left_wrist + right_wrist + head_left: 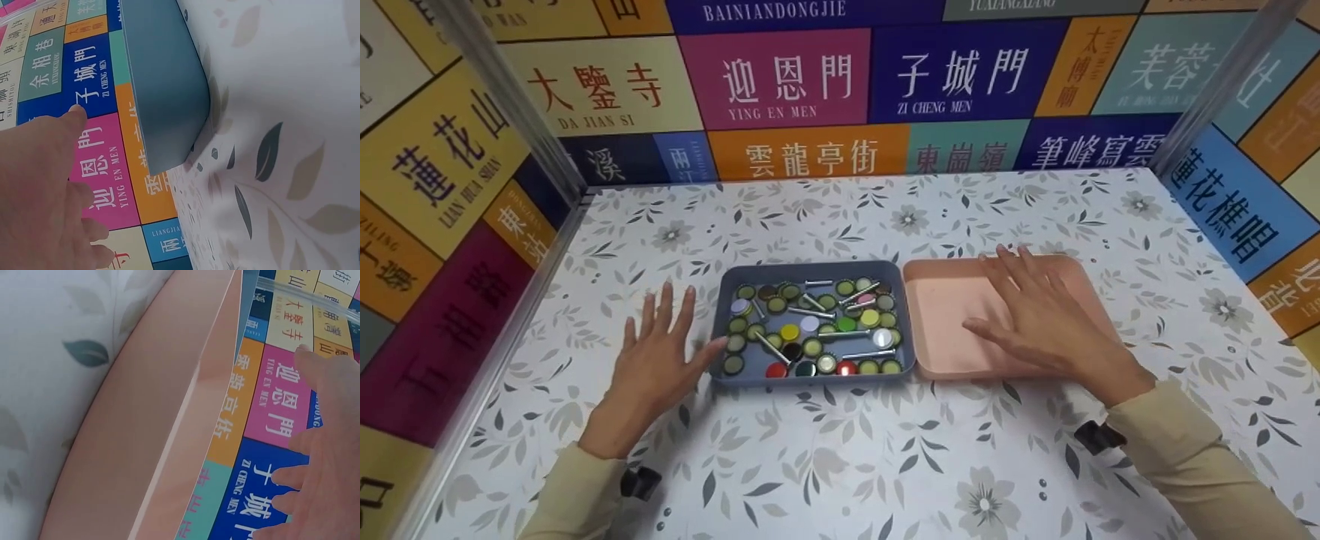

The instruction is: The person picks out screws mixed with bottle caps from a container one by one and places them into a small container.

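We face a back wall [840, 82] of pink, navy, orange and cream blocks lettered in Chinese and Latin script, with a left wall [450, 217] and a right wall [1252, 210] patterned likewise. Beneath, we see a white tabletop [877, 480] printed with grey leaves and flowers, softly lit.
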A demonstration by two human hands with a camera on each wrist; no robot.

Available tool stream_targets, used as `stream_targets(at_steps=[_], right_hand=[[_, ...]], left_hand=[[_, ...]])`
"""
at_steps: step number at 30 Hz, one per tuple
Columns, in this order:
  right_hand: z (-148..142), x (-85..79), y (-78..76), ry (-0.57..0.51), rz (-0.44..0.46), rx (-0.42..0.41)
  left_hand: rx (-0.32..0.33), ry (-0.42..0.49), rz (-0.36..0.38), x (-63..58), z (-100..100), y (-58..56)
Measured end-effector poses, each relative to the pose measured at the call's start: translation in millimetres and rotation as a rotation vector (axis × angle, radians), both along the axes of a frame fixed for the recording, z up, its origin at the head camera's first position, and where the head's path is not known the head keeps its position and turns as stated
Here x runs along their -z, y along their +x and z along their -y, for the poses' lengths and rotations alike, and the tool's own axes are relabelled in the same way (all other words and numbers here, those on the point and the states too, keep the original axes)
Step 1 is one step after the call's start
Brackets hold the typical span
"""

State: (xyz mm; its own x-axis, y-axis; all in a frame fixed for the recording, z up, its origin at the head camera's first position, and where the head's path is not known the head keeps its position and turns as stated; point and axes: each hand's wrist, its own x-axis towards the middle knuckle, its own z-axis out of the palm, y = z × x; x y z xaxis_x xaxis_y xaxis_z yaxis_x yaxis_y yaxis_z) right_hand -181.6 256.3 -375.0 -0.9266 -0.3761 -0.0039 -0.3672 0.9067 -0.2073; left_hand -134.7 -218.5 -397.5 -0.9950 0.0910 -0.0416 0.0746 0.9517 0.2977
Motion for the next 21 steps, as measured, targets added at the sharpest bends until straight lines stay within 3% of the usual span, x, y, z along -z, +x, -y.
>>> stream_targets(at_steps=[21], right_hand=[[33, 8.9, 4.4, 0.041, -0.033, -0.099]], left_hand=[[0.019, 0.072, 0.001, 8.0, -10, 5.3]])
